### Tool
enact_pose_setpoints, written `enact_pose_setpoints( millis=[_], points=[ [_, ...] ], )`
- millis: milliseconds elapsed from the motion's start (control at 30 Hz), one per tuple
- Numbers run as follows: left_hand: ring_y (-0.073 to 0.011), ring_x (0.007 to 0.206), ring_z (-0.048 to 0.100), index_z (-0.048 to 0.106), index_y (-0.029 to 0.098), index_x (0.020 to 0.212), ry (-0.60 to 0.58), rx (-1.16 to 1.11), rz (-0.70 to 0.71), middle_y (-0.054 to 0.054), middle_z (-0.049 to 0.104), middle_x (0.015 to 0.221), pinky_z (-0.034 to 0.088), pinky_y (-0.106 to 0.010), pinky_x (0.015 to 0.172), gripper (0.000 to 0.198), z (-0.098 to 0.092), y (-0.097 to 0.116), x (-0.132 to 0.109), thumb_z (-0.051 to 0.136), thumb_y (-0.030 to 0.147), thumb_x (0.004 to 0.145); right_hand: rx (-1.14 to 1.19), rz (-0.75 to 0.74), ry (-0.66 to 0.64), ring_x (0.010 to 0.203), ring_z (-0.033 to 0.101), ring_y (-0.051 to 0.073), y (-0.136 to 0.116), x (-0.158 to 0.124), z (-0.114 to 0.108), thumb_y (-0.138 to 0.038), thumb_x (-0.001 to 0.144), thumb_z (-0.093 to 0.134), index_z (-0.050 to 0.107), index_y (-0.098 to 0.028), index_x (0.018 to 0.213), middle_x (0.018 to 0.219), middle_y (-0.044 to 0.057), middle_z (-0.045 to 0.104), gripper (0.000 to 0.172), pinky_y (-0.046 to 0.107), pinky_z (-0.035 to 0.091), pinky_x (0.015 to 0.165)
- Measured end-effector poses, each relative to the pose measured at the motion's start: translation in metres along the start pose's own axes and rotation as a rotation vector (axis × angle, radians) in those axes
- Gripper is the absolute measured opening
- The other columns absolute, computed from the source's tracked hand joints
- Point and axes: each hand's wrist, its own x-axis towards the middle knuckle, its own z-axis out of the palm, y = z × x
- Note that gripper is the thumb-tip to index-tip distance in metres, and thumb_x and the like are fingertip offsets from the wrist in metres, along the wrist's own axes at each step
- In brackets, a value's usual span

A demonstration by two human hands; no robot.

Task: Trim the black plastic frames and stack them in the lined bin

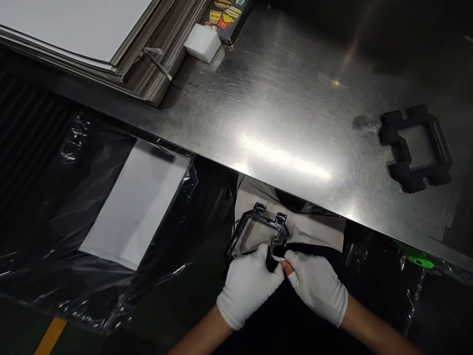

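My left hand (251,283), in a white glove, is closed around the lower part of a glossy black plastic frame (266,219). The frame has a squarish opening and two tabs along its far side, and is held tilted below the table edge. My right hand (316,281), also gloved, has its thumb and fingers pinched together at the frame's near right corner. Its bare thumb tip pokes out of the glove. A tiny pale piece shows at those fingertips, too small to name. Both hands nearly touch.
On the metal table (288,108) lies a matte black frame (421,116) at right. A stack of sheets (74,29), a white block (203,43) and a phone-like case with food stickers (236,29) stand at back left. A white sheet (133,207) rests on black plastic at left.
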Motion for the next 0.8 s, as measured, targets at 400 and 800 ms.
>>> enact_pose_setpoints(
  millis=[400,800],
  points=[
    [-0.0366,0.072,0.08,0.07,0.018,0.1,0.09,0.12,-0.002,-0.009,0.077,0.072,0.052,-0.042,0.065,0.036,0.006,0.001,0.001,0.054,0.05,0.097,0.046,0.079,0.01,0.066,0.071,0.019,-0.007,-0.002,0.002,-0.042,0.118,0.035,0.062,-0.022,0.099,0.085,0.002,0.075,0.039,0.028,0.038,0.056],
    [-0.0381,0.072,0.08,0.071,0.018,0.101,0.062,0.147,-0.05,-0.011,0.078,0.073,0.051,-0.041,0.064,0.039,0.006,0.005,0.003,0.053,0.052,0.099,0.126,0.101,0.054,0.069,0.072,0.017,-0.002,-0.002,0.011,-0.048,0.119,0.031,0.061,-0.023,0.101,0.088,0.003,0.077,0.043,0.027,0.039,0.057]
  ],
)
